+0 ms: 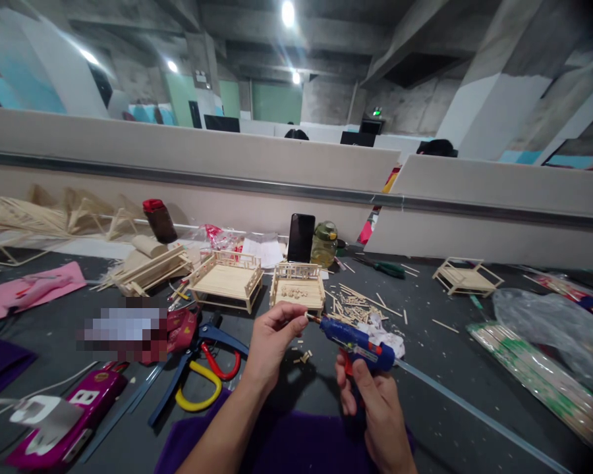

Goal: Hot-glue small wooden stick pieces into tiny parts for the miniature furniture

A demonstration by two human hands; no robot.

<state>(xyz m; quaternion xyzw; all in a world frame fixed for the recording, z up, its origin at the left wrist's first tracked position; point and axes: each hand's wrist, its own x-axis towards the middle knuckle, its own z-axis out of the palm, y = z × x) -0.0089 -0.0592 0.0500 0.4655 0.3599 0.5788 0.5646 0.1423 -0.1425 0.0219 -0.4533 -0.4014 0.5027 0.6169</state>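
My right hand grips a blue glue gun with its nozzle pointing left. My left hand pinches a tiny wooden piece right at the nozzle tip. Just beyond my hands stands a small wooden bed model holding several little wood bits, and a larger bed model sits to its left. Loose wooden sticks lie scattered to the right of them.
Blue-handled cutters and a magenta power strip lie at the left. A black phone and a jar stand by the partition wall. Another wooden model and bagged sticks are at the right. Purple cloth lies under my arms.
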